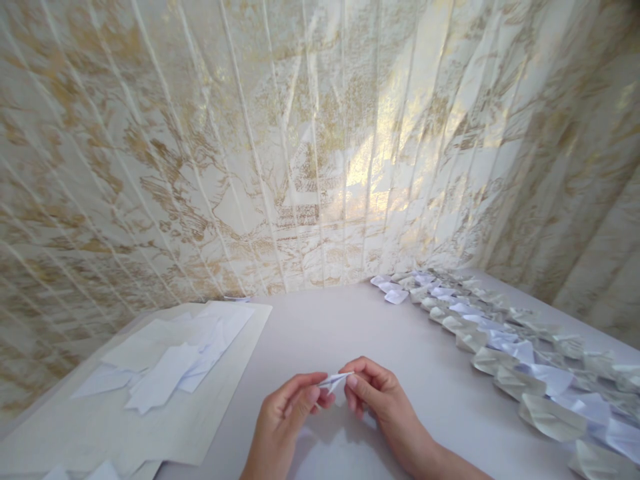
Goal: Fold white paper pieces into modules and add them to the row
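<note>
Between my two hands, just above the table, is a small folded piece of white paper (334,381). My left hand (290,407) pinches its left end between thumb and fingers. At the other end, the thumb and index finger of my right hand (377,393) grip the paper's tip. Parts of the paper are covered by my fingertips, so its full folded shape cannot be made out.
Loose white paper pieces (165,373) lie on large cream sheets (200,427) at the left. Along the right run rows of folded paper pieces (553,417), white and greyish. A patterned curtain (260,147) hangs behind the white table (310,320).
</note>
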A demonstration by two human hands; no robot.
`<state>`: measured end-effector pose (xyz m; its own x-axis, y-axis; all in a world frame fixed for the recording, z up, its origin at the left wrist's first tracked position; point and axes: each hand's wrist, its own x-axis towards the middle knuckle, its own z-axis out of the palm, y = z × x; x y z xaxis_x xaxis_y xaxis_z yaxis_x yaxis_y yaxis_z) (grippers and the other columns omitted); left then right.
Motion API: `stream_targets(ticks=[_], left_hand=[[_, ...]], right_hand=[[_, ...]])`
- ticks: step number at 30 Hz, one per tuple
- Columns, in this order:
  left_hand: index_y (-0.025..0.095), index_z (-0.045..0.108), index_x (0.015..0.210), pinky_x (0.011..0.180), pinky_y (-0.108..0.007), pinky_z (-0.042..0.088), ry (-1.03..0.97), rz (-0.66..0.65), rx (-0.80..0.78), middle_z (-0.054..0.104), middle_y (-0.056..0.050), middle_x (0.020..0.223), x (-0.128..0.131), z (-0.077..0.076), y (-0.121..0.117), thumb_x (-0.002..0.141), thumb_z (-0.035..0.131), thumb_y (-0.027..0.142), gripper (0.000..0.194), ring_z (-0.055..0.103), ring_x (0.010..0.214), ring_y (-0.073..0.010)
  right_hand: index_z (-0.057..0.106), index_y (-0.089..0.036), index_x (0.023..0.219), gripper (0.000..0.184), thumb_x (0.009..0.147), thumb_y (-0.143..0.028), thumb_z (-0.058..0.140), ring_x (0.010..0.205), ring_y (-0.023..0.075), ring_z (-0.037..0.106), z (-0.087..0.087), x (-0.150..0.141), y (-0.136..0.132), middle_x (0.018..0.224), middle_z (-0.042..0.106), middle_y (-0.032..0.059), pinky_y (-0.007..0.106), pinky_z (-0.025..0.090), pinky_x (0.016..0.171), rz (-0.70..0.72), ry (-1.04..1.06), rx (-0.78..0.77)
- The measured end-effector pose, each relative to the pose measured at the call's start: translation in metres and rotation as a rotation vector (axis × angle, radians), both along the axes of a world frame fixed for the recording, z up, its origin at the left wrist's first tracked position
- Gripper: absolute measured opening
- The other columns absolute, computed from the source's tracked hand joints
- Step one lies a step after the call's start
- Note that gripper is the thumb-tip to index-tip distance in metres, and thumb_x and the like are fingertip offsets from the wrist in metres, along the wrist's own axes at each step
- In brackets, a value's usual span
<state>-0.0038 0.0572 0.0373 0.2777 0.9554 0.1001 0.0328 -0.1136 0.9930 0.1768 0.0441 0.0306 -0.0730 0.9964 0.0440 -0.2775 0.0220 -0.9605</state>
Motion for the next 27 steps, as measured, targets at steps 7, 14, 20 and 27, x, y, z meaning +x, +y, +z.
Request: stream_targets(ticks=[7,14,20,27], left_hand=[[0.02,0.07,0.104,0.078,-0.026,0.052,0.003,0.029,0.003,0.073,-0.002,0.084,-0.004,-0.005,0.0,0.082,0.066,0.051,0.039,0.067,0.084,-0.0197],[0.02,0.07,0.104,0.081,-0.028,0.05,0.092,0.029,0.105,0.073,-0.003,0.088,-0.009,-0.01,0.005,0.084,0.064,0.045,0.033,0.067,0.086,-0.0213],[0.021,0.073,0.099,0.08,-0.029,0.051,0.236,0.032,0.242,0.074,-0.003,0.086,-0.013,-0.005,0.009,0.081,0.066,0.042,0.028,0.067,0.084,-0.0219],[0.022,0.073,0.098,0.081,-0.029,0.051,0.248,0.03,0.251,0.073,-0.003,0.087,-0.012,-0.001,0.003,0.083,0.065,0.041,0.026,0.066,0.085,-0.0218]], right_hand=[[0.07,-0.018,0.095,0.037,0.073,-0.047,0.078,0.063,0.0138,0.054,-0.001,0.002,0.002,0.068,0.066,0.0007,0.026,0.04,0.062,0.082,0.042,0.066],[0.072,-0.019,0.091,0.035,0.07,-0.045,0.081,0.061,0.0117,0.049,-0.003,0.003,0.002,0.067,0.062,-0.0009,0.024,0.038,0.058,0.101,0.04,0.048],[0.075,-0.019,0.084,0.028,0.071,-0.043,0.079,0.062,0.0125,0.048,0.003,0.002,0.0,0.07,0.059,0.0002,0.024,0.037,0.057,0.103,0.02,0.064],[0.074,-0.02,0.084,0.023,0.071,-0.039,0.079,0.06,0.0116,0.046,-0.003,0.002,0.002,0.073,0.057,-0.0006,0.023,0.037,0.055,0.093,0.035,0.06]])
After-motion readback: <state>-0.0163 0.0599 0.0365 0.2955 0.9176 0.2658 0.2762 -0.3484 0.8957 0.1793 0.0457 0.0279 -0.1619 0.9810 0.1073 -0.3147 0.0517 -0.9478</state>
